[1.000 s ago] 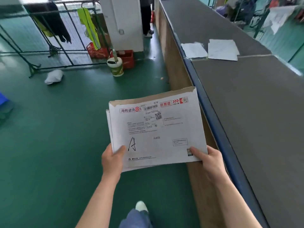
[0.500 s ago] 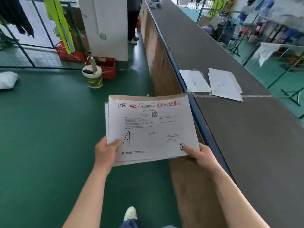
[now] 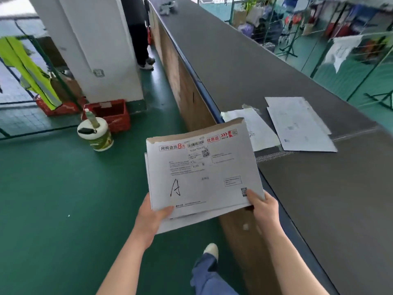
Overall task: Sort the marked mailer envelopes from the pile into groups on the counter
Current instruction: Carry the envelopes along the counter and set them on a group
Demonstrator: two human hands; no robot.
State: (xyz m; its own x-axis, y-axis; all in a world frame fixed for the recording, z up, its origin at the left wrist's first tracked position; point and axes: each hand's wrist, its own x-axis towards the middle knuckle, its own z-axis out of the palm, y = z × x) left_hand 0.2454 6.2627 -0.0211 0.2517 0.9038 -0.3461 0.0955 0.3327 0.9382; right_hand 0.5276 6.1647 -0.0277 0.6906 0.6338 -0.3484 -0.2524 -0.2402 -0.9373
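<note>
My left hand [image 3: 152, 216] and right hand [image 3: 262, 204] gripped the envelope stack [image 3: 202, 173], top one marked A, held just beside the counter [image 3: 319, 199]. The 2 laid-out groups [image 3: 297, 124] had drawn nearer than 1 second before; placing seemed imminent.

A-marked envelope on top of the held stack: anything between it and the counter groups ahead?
Nothing visible. The A-marked envelope is gripped by the left hand and right hand, and the counter between it and the two groups shows bare.
</note>
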